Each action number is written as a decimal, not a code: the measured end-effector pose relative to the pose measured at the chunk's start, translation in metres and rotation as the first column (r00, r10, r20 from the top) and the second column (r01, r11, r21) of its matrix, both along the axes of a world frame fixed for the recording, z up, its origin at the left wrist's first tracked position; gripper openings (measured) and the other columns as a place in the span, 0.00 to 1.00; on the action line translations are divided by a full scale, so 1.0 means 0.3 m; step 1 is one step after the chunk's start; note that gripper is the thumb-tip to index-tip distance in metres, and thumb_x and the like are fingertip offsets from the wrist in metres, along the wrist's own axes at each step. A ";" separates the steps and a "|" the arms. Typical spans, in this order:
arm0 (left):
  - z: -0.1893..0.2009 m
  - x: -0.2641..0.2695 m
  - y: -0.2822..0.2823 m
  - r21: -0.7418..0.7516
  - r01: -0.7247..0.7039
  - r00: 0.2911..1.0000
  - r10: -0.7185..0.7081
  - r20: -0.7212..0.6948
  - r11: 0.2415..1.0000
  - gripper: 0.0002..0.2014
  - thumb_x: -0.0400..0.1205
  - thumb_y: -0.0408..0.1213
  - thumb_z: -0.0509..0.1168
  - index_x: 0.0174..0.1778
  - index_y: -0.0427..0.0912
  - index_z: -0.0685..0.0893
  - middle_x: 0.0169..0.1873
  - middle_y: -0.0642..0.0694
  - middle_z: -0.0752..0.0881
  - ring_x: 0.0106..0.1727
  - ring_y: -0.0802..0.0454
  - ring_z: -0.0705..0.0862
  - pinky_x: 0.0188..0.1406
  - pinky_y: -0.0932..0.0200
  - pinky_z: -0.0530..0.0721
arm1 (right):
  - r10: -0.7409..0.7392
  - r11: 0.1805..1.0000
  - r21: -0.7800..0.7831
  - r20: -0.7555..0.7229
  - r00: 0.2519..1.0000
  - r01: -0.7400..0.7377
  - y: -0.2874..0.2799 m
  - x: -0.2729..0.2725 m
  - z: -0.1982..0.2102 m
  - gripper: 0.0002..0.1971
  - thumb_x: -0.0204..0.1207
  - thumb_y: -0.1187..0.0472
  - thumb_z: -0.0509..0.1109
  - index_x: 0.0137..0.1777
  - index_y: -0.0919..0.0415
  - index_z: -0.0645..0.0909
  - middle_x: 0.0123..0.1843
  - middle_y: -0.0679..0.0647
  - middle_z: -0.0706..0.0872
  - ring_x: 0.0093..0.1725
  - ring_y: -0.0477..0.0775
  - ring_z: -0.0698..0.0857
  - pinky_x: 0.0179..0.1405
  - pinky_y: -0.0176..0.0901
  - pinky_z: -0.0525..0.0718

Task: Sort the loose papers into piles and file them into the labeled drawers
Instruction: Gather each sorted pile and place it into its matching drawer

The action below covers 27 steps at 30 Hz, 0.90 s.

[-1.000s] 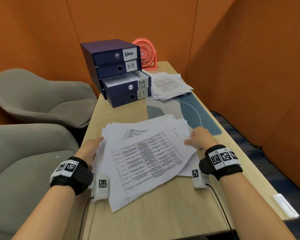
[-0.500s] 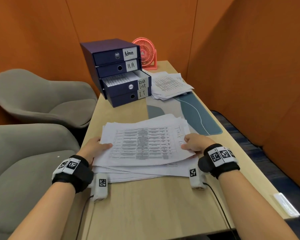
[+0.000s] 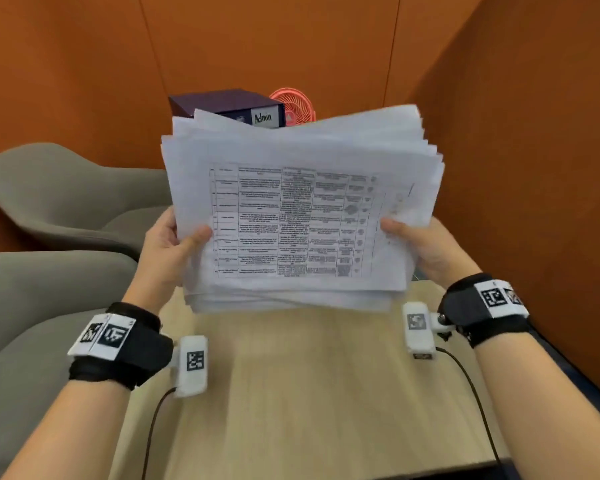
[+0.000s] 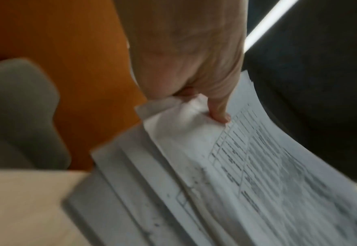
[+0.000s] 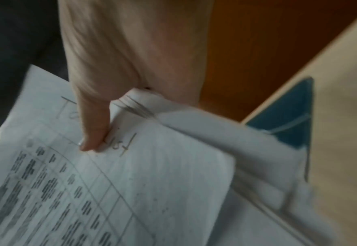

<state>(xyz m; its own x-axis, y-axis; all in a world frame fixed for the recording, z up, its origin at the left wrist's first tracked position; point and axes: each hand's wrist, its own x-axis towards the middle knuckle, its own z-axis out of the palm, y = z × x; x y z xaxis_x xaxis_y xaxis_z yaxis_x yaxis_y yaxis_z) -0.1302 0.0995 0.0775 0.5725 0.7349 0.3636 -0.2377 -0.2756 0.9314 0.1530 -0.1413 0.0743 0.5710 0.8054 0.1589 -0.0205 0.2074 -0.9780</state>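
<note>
A thick stack of white printed papers [image 3: 298, 216] stands tilted upright above the wooden table [image 3: 309, 393], its top sheet a table of text. My left hand [image 3: 174, 244] grips the stack's left edge, thumb on the front; the left wrist view shows that thumb [image 4: 219, 113] pressing the sheets [image 4: 236, 166]. My right hand [image 3: 416, 244] grips the right edge, and its thumb [image 5: 93, 133] lies on a sheet [image 5: 131, 183] with handwriting. Behind the stack only the top of the dark blue drawer unit [image 3: 229, 103] shows, with its "Admin" label [image 3: 263, 117].
A pink desk fan [image 3: 297, 109] peeks out behind the drawer unit. Two grey chairs [image 3: 59, 202] stand left of the table. Orange walls close in at the back and right. A blue desk mat [image 5: 289, 119] shows in the right wrist view.
Both hands gathered the spread papers into one stack and lifted it off the table, tilting it upright in front of the drawers, which it now mostly hides.
</note>
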 end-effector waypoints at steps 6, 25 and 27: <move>-0.099 0.012 -0.009 0.042 -0.022 1.000 0.022 -0.016 0.999 0.14 0.85 0.30 0.62 0.61 0.53 0.79 0.55 0.58 0.88 0.58 0.59 0.85 0.54 0.60 0.84 | -0.069 0.990 -0.108 0.179 0.981 0.089 -0.030 0.007 -0.065 0.21 0.80 0.59 0.73 0.73 0.56 0.79 0.68 0.55 0.86 0.65 0.55 0.86 0.59 0.47 0.87; -0.151 0.150 0.002 -0.127 -0.358 0.934 0.357 -0.038 0.925 0.13 0.79 0.19 0.54 0.53 0.37 0.77 0.40 0.51 0.82 0.42 0.56 0.80 0.36 0.66 0.79 | -0.121 0.984 -0.109 0.168 0.978 0.140 0.058 -0.056 -0.099 0.17 0.70 0.58 0.80 0.59 0.56 0.85 0.57 0.53 0.90 0.57 0.53 0.88 0.70 0.60 0.81; -0.112 0.150 0.010 -0.100 -0.358 0.931 0.363 0.038 0.928 0.13 0.79 0.20 0.55 0.49 0.40 0.78 0.39 0.52 0.82 0.39 0.60 0.80 0.38 0.64 0.79 | -0.148 0.986 -0.060 0.079 0.986 0.153 0.065 -0.062 -0.076 0.12 0.77 0.60 0.75 0.60 0.55 0.85 0.56 0.54 0.91 0.57 0.56 0.90 0.64 0.62 0.85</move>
